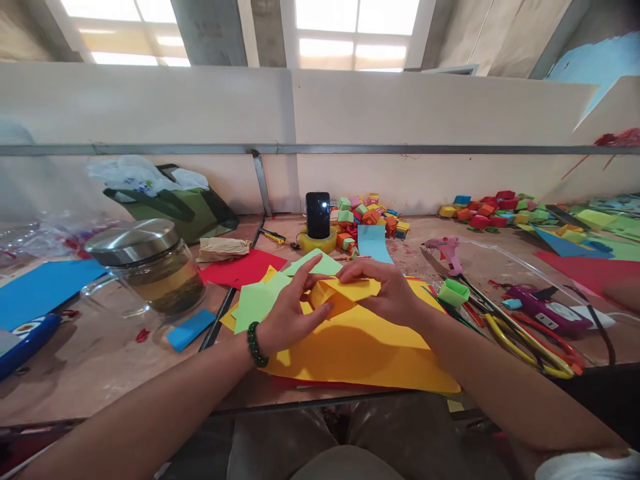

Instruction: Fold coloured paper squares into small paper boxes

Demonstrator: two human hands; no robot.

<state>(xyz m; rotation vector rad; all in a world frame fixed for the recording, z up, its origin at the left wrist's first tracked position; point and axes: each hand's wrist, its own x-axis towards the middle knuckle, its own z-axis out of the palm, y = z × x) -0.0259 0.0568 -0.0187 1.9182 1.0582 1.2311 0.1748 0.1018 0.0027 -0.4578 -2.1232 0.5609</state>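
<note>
Both my hands meet over a small piece of folded yellow paper (345,291) in the middle of the table. My left hand (290,313), with a green bead bracelet on the wrist, pinches the paper's left side, forefinger stretched out along its top. My right hand (387,290) lies curled over the paper's right part, fingers pressing it down. The piece rests on a large orange-yellow sheet (370,353), which lies over light green sheets (257,300) and a red sheet (243,269).
A glass jar with a metal lid (150,267) stands at the left, by blue paper (43,288). A phone (318,215) stands upright on a tape roll at the back, beside heaps of folded coloured paper cubes (367,217). Glue gun (447,252), scissors (525,340) and cords lie right.
</note>
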